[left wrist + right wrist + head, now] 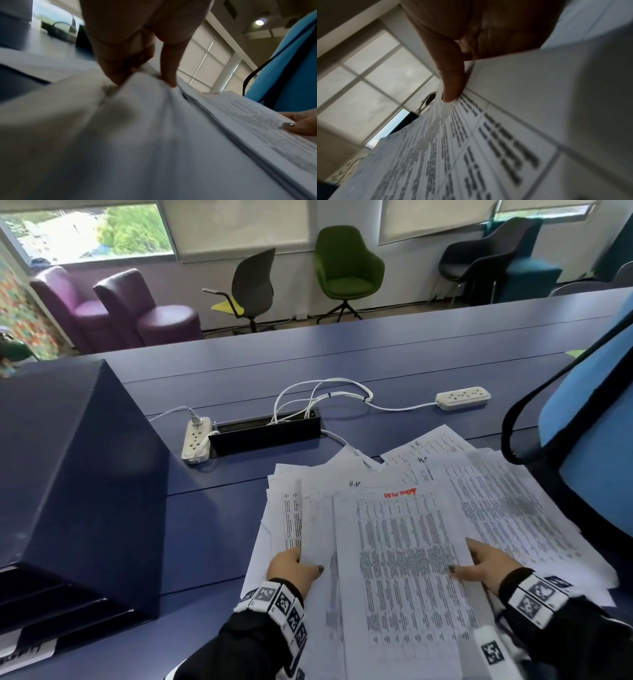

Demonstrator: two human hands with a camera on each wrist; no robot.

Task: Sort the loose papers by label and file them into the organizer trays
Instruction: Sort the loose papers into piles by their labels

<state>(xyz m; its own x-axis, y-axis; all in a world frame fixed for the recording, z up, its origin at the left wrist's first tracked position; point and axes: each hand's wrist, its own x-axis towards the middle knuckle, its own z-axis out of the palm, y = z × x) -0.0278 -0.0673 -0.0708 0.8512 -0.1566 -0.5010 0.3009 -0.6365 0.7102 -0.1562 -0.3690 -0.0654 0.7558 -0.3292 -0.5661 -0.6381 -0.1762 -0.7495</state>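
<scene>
The papers (404, 542) lie in a loose fanned pile at lower centre-right of the head view, on the blue table (308, 361). The top sheet (407, 570) bears a red label at its head; sheets behind it show "H.R." in handwriting. The left hand (293, 568) pinches a sheet at the pile's left edge, thumb on top. The right hand (486, 566) grips the top sheet's right edge, thumb lying across the print. The organizer (75, 474) stands at the left of the frame, its trays (51, 607) opening at lower left, well apart from the pile.

The step in hand looks like separating the red-labelled sheet from the rest. To do it well, I would read each label before lifting, peel one sheet at a time so none cling beneath, and hold the pile down with the other hand so the fan does not slide.

The left wrist view shows fingers (169, 70) curled under a lifted sheet and the thickness of the stack beside it, which the head view hides. The right wrist view shows the thumb (452, 81) pressed on the printed table. Only the head view shows the labels and trays.
</scene>
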